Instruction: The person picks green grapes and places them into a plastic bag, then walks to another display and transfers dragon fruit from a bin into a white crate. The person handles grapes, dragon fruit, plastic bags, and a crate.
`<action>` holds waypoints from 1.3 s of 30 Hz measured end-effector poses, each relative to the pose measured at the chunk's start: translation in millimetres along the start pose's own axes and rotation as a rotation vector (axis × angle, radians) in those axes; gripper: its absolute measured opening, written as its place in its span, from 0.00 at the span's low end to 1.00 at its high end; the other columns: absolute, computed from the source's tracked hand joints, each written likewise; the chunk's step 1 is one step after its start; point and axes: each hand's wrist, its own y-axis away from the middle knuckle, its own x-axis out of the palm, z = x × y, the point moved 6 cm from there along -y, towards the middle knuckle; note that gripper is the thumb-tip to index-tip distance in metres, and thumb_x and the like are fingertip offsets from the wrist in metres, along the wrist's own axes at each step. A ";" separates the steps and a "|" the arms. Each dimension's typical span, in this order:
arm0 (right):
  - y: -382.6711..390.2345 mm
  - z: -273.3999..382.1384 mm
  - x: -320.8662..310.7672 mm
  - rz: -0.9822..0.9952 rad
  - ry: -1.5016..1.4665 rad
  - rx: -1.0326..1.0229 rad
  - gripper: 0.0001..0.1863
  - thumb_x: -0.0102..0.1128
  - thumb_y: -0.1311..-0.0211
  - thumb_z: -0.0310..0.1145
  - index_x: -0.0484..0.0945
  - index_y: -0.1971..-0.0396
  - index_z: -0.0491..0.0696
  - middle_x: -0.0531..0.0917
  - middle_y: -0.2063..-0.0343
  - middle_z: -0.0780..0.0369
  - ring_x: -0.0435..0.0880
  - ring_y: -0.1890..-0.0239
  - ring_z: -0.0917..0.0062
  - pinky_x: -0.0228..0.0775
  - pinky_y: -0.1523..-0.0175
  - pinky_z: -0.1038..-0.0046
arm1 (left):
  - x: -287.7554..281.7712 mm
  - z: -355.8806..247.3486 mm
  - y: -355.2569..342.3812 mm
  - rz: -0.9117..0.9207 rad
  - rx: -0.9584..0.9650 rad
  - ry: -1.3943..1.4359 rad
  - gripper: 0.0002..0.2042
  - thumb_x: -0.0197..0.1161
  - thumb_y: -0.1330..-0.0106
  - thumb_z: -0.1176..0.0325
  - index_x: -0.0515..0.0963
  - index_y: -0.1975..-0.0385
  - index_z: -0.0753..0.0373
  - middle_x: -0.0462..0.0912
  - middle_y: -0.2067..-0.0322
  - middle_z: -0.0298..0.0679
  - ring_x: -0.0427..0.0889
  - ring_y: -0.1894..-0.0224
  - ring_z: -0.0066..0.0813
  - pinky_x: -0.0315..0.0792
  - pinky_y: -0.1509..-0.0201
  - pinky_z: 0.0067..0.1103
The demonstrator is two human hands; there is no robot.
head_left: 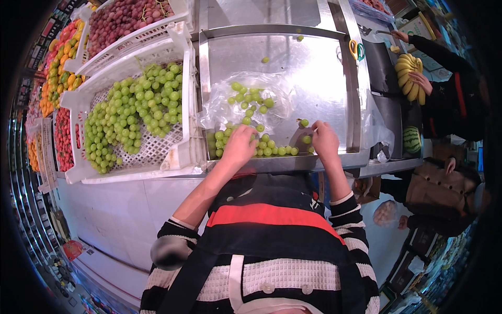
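Loose green grapes lie along the near edge of a steel tray. Among them, at the left, is my left hand, its fingers curled in at a single grape by the fingertips. My right hand is bent down over the tray's near right part, beside a few scattered grapes. Its fingers are drawn together, and what they hold, if anything, is hidden. Beyond both hands, a crumpled clear plastic bag lies spread, with more loose grapes on or in it.
At my left stands a white crate of green grape bunches, behind it red grapes. Scissors lie on the tray's right rim. Farther right, another person's hand touches bananas near a watermelon.
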 end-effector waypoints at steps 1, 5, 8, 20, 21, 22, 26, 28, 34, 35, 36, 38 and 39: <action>-1.1 0.6 -10.1 -0.117 0.067 -0.004 0.10 0.56 0.47 0.26 0.78 0.63 0.48 0.79 0.63 0.55 0.78 0.59 0.57 0.71 0.57 0.59 | -0.4 1.1 -0.8 -0.016 -0.003 -0.026 0.13 0.61 0.44 0.72 0.77 0.58 0.64 0.77 0.59 0.47 0.75 0.54 0.47 0.70 0.48 0.33; -10.9 27.4 -13.9 -0.218 -0.169 -0.255 0.10 0.57 0.50 0.23 0.76 0.65 0.47 0.76 0.64 0.55 0.76 0.60 0.56 0.70 0.56 0.58 | 6.7 -8.9 -8.0 -0.059 0.071 -0.091 0.13 0.61 0.44 0.71 0.78 0.58 0.62 0.77 0.59 0.44 0.76 0.54 0.45 0.71 0.50 0.33; -21.0 42.5 11.8 -0.034 -0.117 -0.225 0.11 0.58 0.51 0.24 0.76 0.65 0.47 0.76 0.63 0.53 0.76 0.59 0.55 0.70 0.54 0.59 | 20.8 -14.6 -21.7 -0.015 0.066 -0.199 0.13 0.61 0.45 0.71 0.78 0.59 0.60 0.78 0.60 0.42 0.76 0.54 0.44 0.72 0.52 0.33; 27.1 60.4 37.2 0.411 -0.110 -0.247 0.19 0.64 0.50 0.42 0.77 0.57 0.54 0.78 0.63 0.55 0.79 0.57 0.57 0.70 0.51 0.62 | -1.8 34.5 -44.7 -0.076 -0.412 0.589 0.18 0.62 0.42 0.72 0.73 0.51 0.65 0.78 0.56 0.48 0.81 0.57 0.33 0.75 0.58 0.27; 26.4 63.5 37.1 0.405 -0.096 -0.259 0.19 0.65 0.50 0.41 0.77 0.57 0.54 0.78 0.63 0.55 0.78 0.56 0.57 0.70 0.50 0.62 | -13.3 33.7 -49.4 -0.175 -0.359 0.556 0.18 0.62 0.41 0.72 0.72 0.51 0.66 0.77 0.55 0.48 0.81 0.57 0.33 0.75 0.58 0.27; 27.6 66.2 39.1 0.438 -0.084 -0.267 0.19 0.64 0.50 0.41 0.77 0.57 0.54 0.77 0.62 0.56 0.77 0.55 0.57 0.70 0.49 0.61 | -25.7 31.4 -51.5 -0.293 -0.280 0.529 0.18 0.61 0.41 0.72 0.72 0.50 0.66 0.77 0.54 0.49 0.81 0.56 0.33 0.75 0.57 0.26; 31.0 78.7 46.6 0.440 -0.105 -0.290 0.20 0.65 0.52 0.40 0.77 0.57 0.54 0.76 0.57 0.58 0.75 0.51 0.57 0.69 0.46 0.60 | -40.0 25.9 -29.7 -0.245 -0.181 0.375 0.22 0.62 0.41 0.71 0.68 0.46 0.66 0.75 0.55 0.47 0.81 0.57 0.36 0.74 0.55 0.28; 28.8 85.2 51.7 0.418 -0.154 -0.307 0.19 0.65 0.53 0.37 0.77 0.57 0.53 0.76 0.57 0.58 0.75 0.52 0.57 0.69 0.47 0.60 | -40.5 25.4 -8.0 -0.137 -0.181 0.227 0.24 0.63 0.42 0.71 0.68 0.45 0.65 0.74 0.55 0.46 0.79 0.57 0.39 0.73 0.53 0.30; 11.8 90.7 65.0 0.489 -0.230 -0.294 0.19 0.63 0.55 0.32 0.76 0.58 0.49 0.78 0.64 0.54 0.78 0.58 0.58 0.71 0.51 0.63 | -29.9 18.7 35.2 -0.006 -0.236 -0.271 0.29 0.67 0.47 0.66 0.68 0.43 0.59 0.66 0.44 0.43 0.66 0.43 0.46 0.67 0.45 0.40; 6.5 91.5 64.5 0.513 -0.269 -0.266 0.19 0.63 0.55 0.32 0.76 0.58 0.48 0.78 0.65 0.53 0.78 0.58 0.58 0.72 0.52 0.64 | -27.3 17.1 35.4 -0.005 -0.244 -0.309 0.29 0.67 0.47 0.66 0.68 0.43 0.58 0.66 0.44 0.42 0.66 0.43 0.46 0.67 0.45 0.41; 1.2 93.5 63.6 0.537 -0.309 -0.234 0.20 0.63 0.55 0.32 0.76 0.58 0.48 0.78 0.66 0.53 0.79 0.59 0.59 0.72 0.53 0.64 | -24.6 15.7 34.8 -0.003 -0.251 -0.344 0.29 0.67 0.47 0.67 0.68 0.43 0.58 0.66 0.44 0.41 0.66 0.43 0.47 0.66 0.44 0.41; -21.7 108.6 52.8 0.381 -0.487 -0.216 0.19 0.64 0.54 0.31 0.76 0.58 0.47 0.78 0.66 0.53 0.80 0.60 0.61 0.73 0.54 0.66 | -18.9 14.7 31.3 0.031 -0.266 -0.403 0.29 0.67 0.48 0.68 0.68 0.43 0.57 0.65 0.44 0.41 0.66 0.43 0.48 0.67 0.45 0.42; -32.9 114.4 48.5 0.312 -0.540 -0.162 0.19 0.64 0.54 0.30 0.77 0.58 0.46 0.77 0.66 0.54 0.80 0.61 0.62 0.73 0.55 0.66 | -16.7 15.1 28.9 0.058 -0.274 -0.428 0.30 0.67 0.48 0.68 0.67 0.43 0.56 0.65 0.44 0.41 0.66 0.43 0.48 0.67 0.45 0.42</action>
